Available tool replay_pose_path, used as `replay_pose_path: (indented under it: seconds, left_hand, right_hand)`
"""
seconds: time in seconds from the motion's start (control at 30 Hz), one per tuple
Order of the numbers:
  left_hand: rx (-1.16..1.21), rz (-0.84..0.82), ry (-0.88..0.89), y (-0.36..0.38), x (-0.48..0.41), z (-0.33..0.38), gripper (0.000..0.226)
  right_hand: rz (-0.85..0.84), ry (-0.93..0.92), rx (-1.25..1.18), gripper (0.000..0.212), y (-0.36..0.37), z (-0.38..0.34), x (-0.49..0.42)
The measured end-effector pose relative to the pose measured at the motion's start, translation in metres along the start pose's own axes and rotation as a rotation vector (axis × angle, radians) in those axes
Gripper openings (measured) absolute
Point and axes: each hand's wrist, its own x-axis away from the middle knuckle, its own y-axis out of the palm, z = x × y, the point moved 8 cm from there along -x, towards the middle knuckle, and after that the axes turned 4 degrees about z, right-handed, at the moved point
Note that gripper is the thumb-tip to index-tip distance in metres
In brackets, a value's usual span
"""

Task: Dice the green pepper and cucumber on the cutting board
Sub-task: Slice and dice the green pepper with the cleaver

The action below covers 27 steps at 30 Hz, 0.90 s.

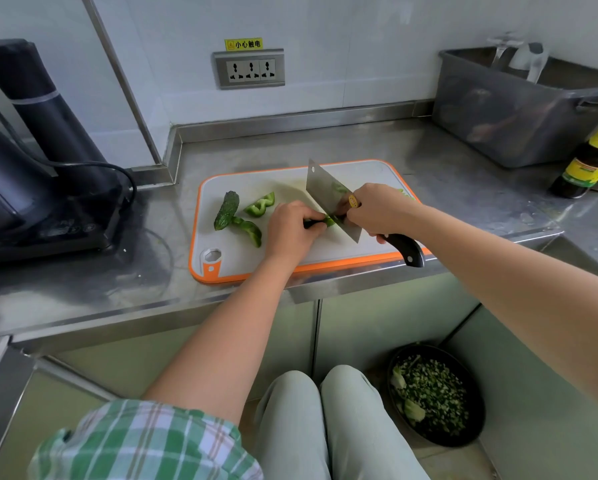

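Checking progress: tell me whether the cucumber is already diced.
No, the cucumber lies in one piece on the cutting board.

Inside a kitchen lined with glossy white wall panels (359, 46): grey three-socket wall outlet (249, 69) under yellow warning sticker (243, 44), above brushed stainless-steel counter (463, 161) with pale steel cabinet doors (377, 323) beneath, evenly lit.

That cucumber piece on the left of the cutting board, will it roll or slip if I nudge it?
The cucumber piece looks rounded, so it would probably roll sideways on the smooth cutting board. Its bumpy skin should give fair grip. Its near end seems to touch a green pepper strip, which may check it.
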Motion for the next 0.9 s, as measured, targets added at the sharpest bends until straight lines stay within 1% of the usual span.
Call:
replay_pose_path:
  seconds: [0.1, 0.2, 0.33, 0.43, 0.5, 0.7, 0.8, 0.9]
  left_hand:
    - [0.008, 0.005, -0.004, 0.001, 0.000, -0.001, 0.016]
    - [0.012, 0.010, 0.010, 0.000, 0.000, 0.001, 0.016]
    - [0.013, 0.014, 0.013, -0.002, 0.001, 0.002, 0.017]
    - [0.015, 0.012, -0.005, -0.002, 0.002, 0.001, 0.017]
    - [0.017, 0.016, -0.015, -0.002, 0.002, 0.001, 0.016]
    - [-0.028, 0.000, -0.006, -0.001, 0.001, 0.000, 0.017]
    - [-0.036, 0.005, 0.004, -0.002, 0.001, 0.001, 0.017]
    - [-0.020, 0.010, -0.004, -0.002, 0.002, 0.002, 0.017]
  right_hand:
    - [-0.002, -0.002, -0.020, 0.014, 0.004, 0.001, 0.002]
    - [0.030, -0.007, -0.044, 0.015, 0.009, 0.003, 0.000]
    - [0.092, -0.018, -0.004, 0.018, 0.010, -0.001, -0.003]
    - [0.115, -0.017, -0.031, 0.015, 0.006, 0.000, -0.004]
    - [0.094, -0.013, -0.052, 0.013, 0.002, 0.001, -0.004]
    - [-0.021, -0.016, -0.001, 0.014, 0.006, -0.007, -0.002]
    - [-0.007, -0.001, -0.003, 0.012, 0.010, -0.010, -0.003]
    - [0.057, -0.009, 0.007, 0.011, 0.014, -0.009, -0.004]
